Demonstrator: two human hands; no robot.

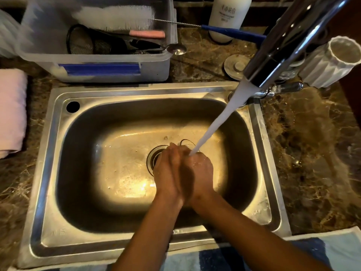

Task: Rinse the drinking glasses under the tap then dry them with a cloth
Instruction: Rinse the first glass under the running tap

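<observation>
Both hands meet low in the steel sink [58, 153], just over the drain [154, 155]. My left hand [168, 171] and my right hand [202, 173] are curled close together around a clear drinking glass [186, 142]. Only a thin arc of its rim shows beyond my fingers; the rest is hidden. The chrome tap [289, 40] reaches in from the upper right. Its white stream of water [218, 122] lands where the hands meet the glass. A folded pink cloth [11, 110] lies on the counter left of the sink.
Behind the sink stands a translucent plastic bin [117, 69] holding mesh strainers, a brush and a spoon. A white bottle [228, 14], a metal drain plug [237, 65] and a white ribbed cup [330, 61] sit at the back right. A blue striped towel [293, 253] lies along the front edge.
</observation>
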